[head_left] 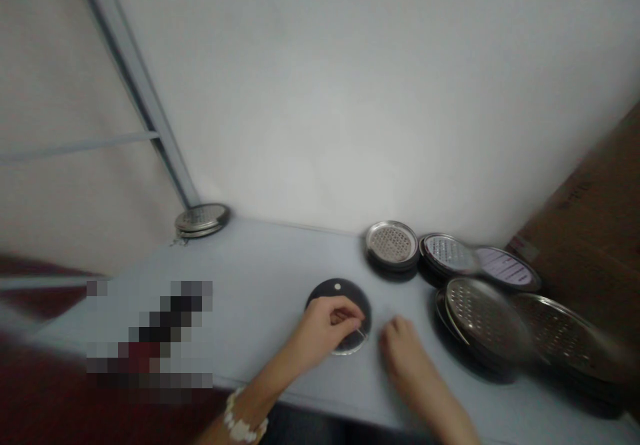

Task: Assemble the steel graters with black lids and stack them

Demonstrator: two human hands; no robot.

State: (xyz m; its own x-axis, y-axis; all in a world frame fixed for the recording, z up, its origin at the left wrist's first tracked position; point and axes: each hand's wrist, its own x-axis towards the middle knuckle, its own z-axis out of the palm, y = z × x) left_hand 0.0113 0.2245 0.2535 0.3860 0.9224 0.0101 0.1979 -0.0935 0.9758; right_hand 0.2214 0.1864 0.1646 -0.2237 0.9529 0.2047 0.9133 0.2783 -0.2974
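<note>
My left hand (325, 330) curls over the near edge of a dark round disc (345, 291) on the pale table (260, 265), its fingers gripping the disc. A thin metal strip (361, 333) shows at my fingertips, and a silvery rim shows under the hand. The disc has a small white dot near its far edge. My right hand (403, 351) rests on the table just right of the disc, fingers loosely curled and holding nothing. A white beaded bracelet (244, 418) circles my left wrist.
Several stacks of round perforated metal plates (391, 243) stand to the right, with larger ones (485, 318) nearest my right hand. Another stack (201, 220) sits in the far left corner. A cardboard box (580, 211) stands at right, against a white wall (320, 98).
</note>
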